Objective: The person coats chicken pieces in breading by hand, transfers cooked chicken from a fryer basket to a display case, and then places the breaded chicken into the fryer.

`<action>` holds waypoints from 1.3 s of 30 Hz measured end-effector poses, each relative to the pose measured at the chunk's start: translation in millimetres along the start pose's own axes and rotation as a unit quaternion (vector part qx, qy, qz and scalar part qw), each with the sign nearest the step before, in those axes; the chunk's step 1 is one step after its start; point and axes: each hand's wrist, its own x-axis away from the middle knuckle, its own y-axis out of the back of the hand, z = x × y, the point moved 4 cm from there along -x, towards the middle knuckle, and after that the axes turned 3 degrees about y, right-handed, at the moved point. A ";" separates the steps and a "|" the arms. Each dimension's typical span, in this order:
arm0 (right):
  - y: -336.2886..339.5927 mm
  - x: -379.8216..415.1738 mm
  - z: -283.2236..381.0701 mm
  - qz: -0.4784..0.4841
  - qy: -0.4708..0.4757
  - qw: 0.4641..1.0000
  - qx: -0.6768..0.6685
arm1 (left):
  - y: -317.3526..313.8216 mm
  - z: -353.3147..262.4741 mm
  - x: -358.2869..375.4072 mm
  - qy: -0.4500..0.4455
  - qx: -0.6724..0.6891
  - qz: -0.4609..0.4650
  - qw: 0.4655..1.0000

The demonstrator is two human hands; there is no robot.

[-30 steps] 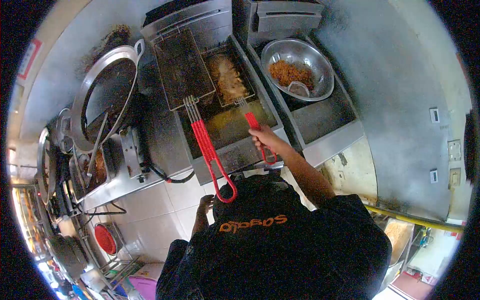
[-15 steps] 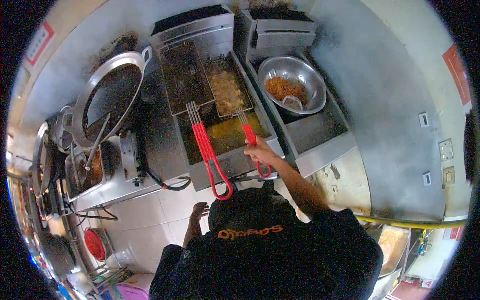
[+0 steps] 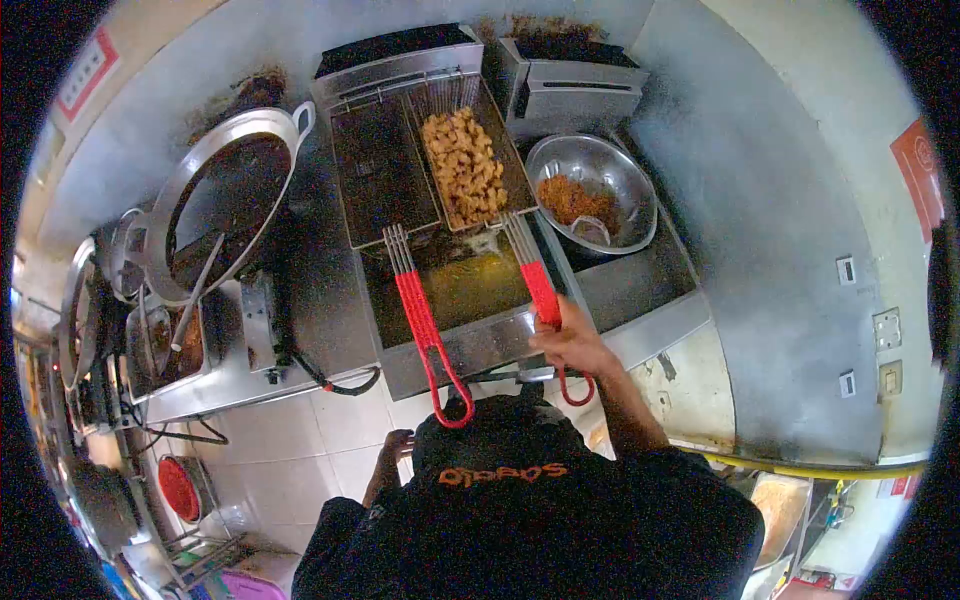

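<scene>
My right hand (image 3: 572, 342) is closed around the red handle (image 3: 540, 292) of a wire fry basket (image 3: 455, 92). Golden fried pieces (image 3: 465, 168) fill that basket, which is raised above the oil (image 3: 470, 283) of the fryer. Beside it on the left sits a second, dark fry basket (image 3: 382, 170), its red handle (image 3: 418, 310) reaching toward my body. My left hand (image 3: 398, 445) is low by my left side, holding nothing that I can see; its fingers look loosely stretched and are partly hidden.
Right of the fryer stands a steel bowl (image 3: 640, 190) with orange-brown crumbs (image 3: 575, 200) and a clear scoop. A large pan (image 3: 158, 240) of dark liquid is at the left, with a ladle across it. A red round container (image 3: 180, 488) stands lower left.
My right hand has lifted the right basket out of the oil and moved it slightly rightward. The fried pieces now show clearly above the oil. The left basket stays in place.
</scene>
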 end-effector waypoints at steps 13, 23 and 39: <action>-3.9 -37.3 18.0 0.038 -0.085 0.967 -0.238 | -33.2 -78.3 29.5 -0.069 0.009 -0.028 0.997; 29.5 -42.8 -29.8 0.015 -0.053 0.965 -0.256 | -46.1 -51.8 39.5 -0.039 -0.016 0.022 0.999; 20.0 -0.4 -118.5 0.441 0.322 0.820 0.170 | -190.6 -8.0 113.8 -0.114 0.162 -0.065 0.978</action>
